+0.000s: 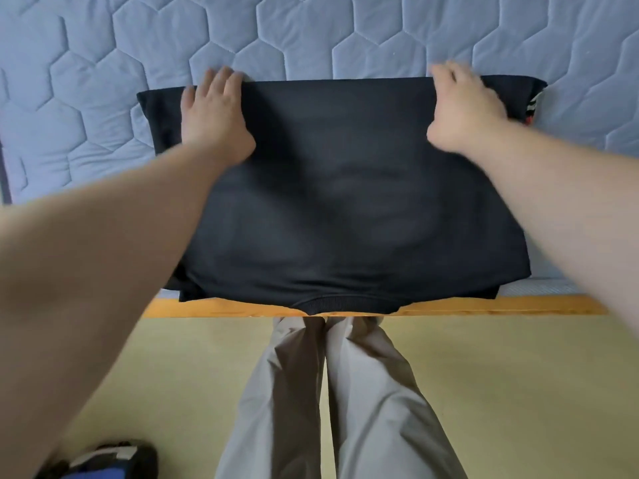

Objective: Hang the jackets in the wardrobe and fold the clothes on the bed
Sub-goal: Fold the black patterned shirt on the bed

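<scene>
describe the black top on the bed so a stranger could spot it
Start at the pale blue hexagon-quilted mattress and its wooden rail. The black top lies flat at the near edge, ribbed band overhanging the rail. It is the only large dark thing on the pale quilt.

Garment (345,202) on bed (311,36) — left hand (214,115), right hand (463,108) at far edge

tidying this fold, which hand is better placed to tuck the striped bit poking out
Right, probably: the right hand grips the black top beside the striped bit; the left hand lies at the opposite end.
</scene>
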Motion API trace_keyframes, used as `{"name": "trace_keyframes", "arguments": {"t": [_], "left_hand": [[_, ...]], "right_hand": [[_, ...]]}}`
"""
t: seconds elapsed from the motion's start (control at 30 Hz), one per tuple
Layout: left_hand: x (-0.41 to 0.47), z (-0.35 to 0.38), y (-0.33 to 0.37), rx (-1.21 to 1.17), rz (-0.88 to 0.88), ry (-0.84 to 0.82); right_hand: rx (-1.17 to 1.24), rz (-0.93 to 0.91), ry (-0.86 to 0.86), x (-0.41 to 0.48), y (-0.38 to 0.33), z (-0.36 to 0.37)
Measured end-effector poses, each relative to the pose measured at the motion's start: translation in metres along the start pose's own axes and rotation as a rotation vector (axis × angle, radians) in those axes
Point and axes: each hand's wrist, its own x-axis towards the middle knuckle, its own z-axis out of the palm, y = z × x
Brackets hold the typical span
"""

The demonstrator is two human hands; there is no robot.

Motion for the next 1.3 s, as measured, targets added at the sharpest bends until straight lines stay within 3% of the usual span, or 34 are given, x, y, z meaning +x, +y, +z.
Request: {"name": "trace_keyframes", "arguments": {"t": [0.3, 0.53, 0.6, 0.67, 0.73, 0.8, 0.9, 0.97, 1.1, 1.3], "left_hand": [[0.040, -0.033, -0.004, 0.212, 0.107, -0.244], [0.045, -0.042, -0.009, 0.247, 0.156, -0.359], [0.040, -0.039, -0.006, 0.246, 0.118, -0.323], [0.023, -0.028, 0.002, 0.288, 0.095, -0.164], [-0.008, -0.011, 0.018, 0.211, 0.142, 0.060], [-0.050, 0.009, 0.043, -0.003, 0.253, 0.171], [-0.111, 0.044, 0.082, -0.098, 0.395, 0.097], [-0.140, 0.066, 0.102, -0.095, 0.371, 0.011], [-0.158, 0.099, 0.122, -0.028, 0.246, -0.076], [-0.151, 0.106, 0.131, 0.047, 0.178, -0.094]], "right_hand": [[-0.123, 0.104, -0.353, 0.046, -0.008, -0.039], [-0.203, 0.033, -0.283, 0.045, -0.002, -0.031], [-0.163, 0.044, -0.224, 0.044, 0.001, -0.026], [-0.107, 0.080, -0.120, 0.034, 0.003, -0.018], [-0.033, 0.189, 0.075, 0.013, 0.008, -0.004], [0.029, 0.347, 0.238, -0.015, 0.015, 0.013], [0.275, 0.693, 0.170, -0.048, 0.044, 0.046], [0.459, 0.870, 0.096, -0.067, 0.071, 0.070], [0.703, 0.767, 0.067, -0.105, 0.102, 0.088], [1.210, 0.667, -0.380, -0.114, 0.135, 0.086]]}}
